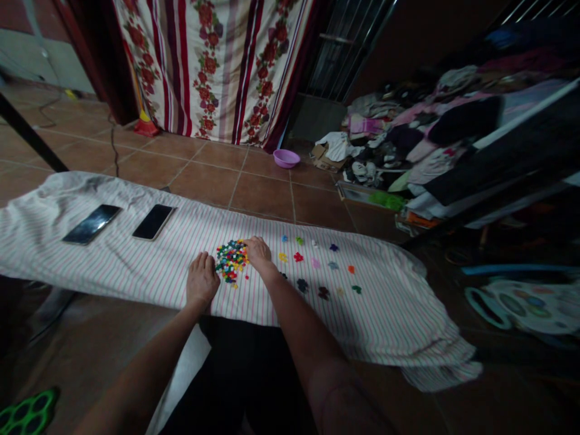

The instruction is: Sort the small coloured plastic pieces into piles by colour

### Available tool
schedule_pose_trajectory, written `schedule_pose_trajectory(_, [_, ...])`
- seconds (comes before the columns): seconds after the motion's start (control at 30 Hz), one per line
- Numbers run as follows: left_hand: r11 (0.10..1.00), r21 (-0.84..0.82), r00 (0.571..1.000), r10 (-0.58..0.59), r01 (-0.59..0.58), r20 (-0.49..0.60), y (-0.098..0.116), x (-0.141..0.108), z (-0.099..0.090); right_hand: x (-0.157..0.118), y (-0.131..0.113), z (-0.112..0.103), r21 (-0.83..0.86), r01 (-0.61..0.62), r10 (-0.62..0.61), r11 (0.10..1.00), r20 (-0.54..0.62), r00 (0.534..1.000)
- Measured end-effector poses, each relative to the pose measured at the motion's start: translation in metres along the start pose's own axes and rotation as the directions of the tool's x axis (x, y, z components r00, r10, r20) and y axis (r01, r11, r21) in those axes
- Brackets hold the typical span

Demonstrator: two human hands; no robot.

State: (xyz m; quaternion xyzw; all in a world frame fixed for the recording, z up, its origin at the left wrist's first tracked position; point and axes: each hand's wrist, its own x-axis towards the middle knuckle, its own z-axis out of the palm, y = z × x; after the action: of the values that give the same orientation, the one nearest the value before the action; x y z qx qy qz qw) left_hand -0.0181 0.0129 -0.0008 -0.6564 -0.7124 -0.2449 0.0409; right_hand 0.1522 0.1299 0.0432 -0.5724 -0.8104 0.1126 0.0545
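A heap of small multicoloured pieces (232,257) lies on the striped cloth (371,326) in front of me. Against the heap's left edge rests my left hand (202,279), palm down with its fingers laid out on the cloth. My right hand (259,251) reaches into the heap's upper right side. Its fingertips are drawn together there, and whatever lies between them is too small to make out. Right of it sit little single-colour groups, among them a red group (298,257), a yellow group (283,257), a dark brown group (323,293) and a green group (357,290).
Two phones, a left phone (92,225) and a right phone (154,222), lie on the cloth's left half. Beyond its far edge, a purple basin (286,159) stands on the tiled floor. Piled clothes (408,133) fill the right side. A floral curtain (217,72) hangs behind.
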Motion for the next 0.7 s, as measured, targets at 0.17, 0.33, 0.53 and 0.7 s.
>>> schedule_pose_trajectory(0.17, [1.0, -0.006, 1.0, 0.003, -0.003, -0.003, 0.0, 0.0, 0.0, 0.001, 0.002, 0.001, 0.031, 0.034, -0.034, 0.999, -0.009, 0.999])
schedule_pose_trajectory(0.33, [1.0, -0.019, 1.0, -0.005, 0.006, 0.016, 0.0, 0.001, -0.002, -0.001, 0.005, 0.004, 0.106, 0.048, -0.042, 0.993, -0.055, 0.998])
schedule_pose_trajectory(0.53, [1.0, -0.015, 1.0, -0.016, 0.016, 0.021, 0.003, 0.001, -0.005, 0.001, 0.011, 0.009, 0.244, 0.007, 0.028, 0.97, -0.14, 0.99])
schedule_pose_trajectory(0.7, [0.999, -0.032, 0.999, -0.033, 0.033, 0.022, 0.001, 0.0, -0.003, 0.002, 0.015, 0.014, 0.324, 0.017, 0.042, 0.946, -0.174, 0.984])
